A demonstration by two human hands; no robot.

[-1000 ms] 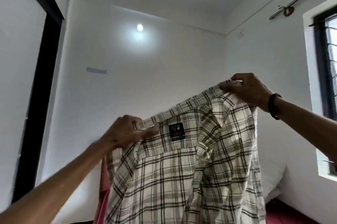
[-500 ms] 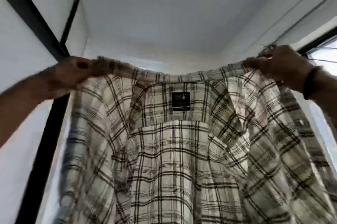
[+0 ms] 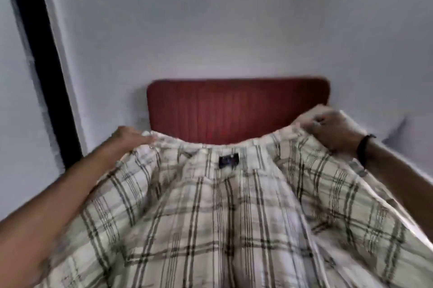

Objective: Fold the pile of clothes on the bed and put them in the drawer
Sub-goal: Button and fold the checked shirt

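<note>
A cream shirt with dark plaid lines (image 3: 225, 222) spreads wide in front of me and fills the lower half of the view, its dark neck label near the top middle. My left hand (image 3: 131, 137) grips its left shoulder edge. My right hand (image 3: 332, 130), with a dark band on the wrist, pinches the right shoulder edge. The shirt billows between both hands. The frame is motion-blurred. The bed surface, the clothes pile and the drawer are hidden behind the shirt.
A red padded headboard (image 3: 236, 107) stands against the white wall straight ahead. A black vertical frame (image 3: 39, 58) runs down the left side. A pale pillow corner (image 3: 398, 130) shows at the right.
The shirt has come down from overhead to waist height, both hands still holding its shoulders. My view has tipped from the ceiling down to the headboard.
</note>
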